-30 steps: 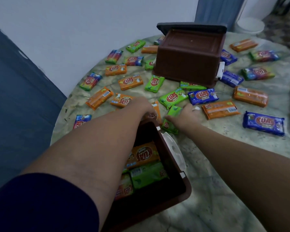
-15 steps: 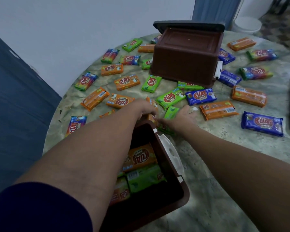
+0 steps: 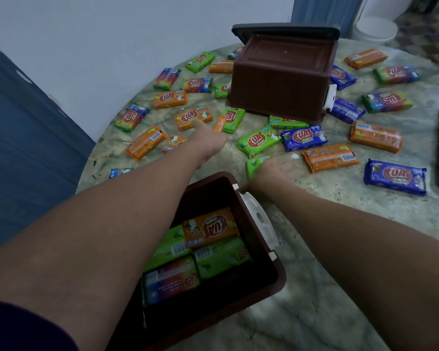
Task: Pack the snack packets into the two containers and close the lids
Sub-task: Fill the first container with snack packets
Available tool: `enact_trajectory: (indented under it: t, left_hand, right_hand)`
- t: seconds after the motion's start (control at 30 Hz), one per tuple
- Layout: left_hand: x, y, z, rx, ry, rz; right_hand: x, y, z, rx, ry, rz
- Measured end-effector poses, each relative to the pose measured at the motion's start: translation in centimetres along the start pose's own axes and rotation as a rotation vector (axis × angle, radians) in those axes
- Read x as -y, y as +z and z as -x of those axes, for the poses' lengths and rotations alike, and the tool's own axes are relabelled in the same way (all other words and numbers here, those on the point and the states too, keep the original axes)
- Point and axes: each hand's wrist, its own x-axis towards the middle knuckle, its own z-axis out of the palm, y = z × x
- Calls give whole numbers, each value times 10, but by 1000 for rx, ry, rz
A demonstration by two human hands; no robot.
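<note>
Since a second ago my left hand [image 3: 208,141] has left the near container [image 3: 261,249] and reached out across the tabletop [image 3: 340,287], now pinching an orange packet [image 3: 219,123] lifted on edge. My right hand [image 3: 276,171] has stayed low, resting on a green packet [image 3: 255,164] just past the container's far rim; I cannot tell whether its fingers have closed round it. That container sits at the near edge, lid off, with several packets inside. I judge packing is early: many packets lie loose, and the far container [image 3: 281,77] stands overturned near the far edge.
</note>
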Motion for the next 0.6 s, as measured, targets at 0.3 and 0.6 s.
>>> enact_trajectory:
  t: [0.3,0.6]
  left_hand:
    - [7,-14,16,-75,76,-52]
    - [13,-32,61,-222,292,28]
  right_hand:
    - [-3,-10,19,72,2,-382]
    - [12,-58,56,-24,-105,-873]
